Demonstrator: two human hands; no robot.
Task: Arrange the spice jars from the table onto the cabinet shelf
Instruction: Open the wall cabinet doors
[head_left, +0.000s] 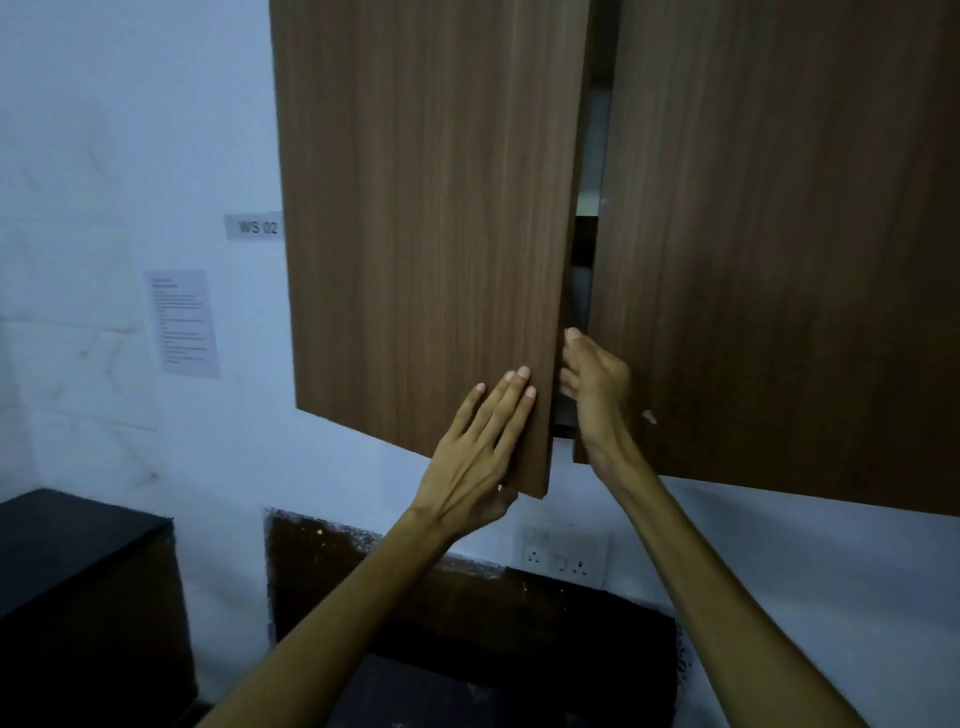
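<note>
A brown wooden wall cabinet fills the upper part of the head view. Its left door (426, 218) and right door (779, 234) stand slightly ajar, with a narrow dark gap between them. My left hand (478, 447) grips the lower right corner of the left door, fingers flat on its front and thumb under the edge. My right hand (592, 389) reaches into the gap, fingers curled around the inner edge of the right door. A pale shelf edge (587, 200) shows faintly inside the gap. No spice jars are in view.
A white wall carries a small label (254, 226) and a printed sheet (182, 322) at the left. A wall socket (561, 556) sits below the cabinet. A dark counter (67, 551) stands at the lower left, and a dark panel (467, 613) lies below the doors.
</note>
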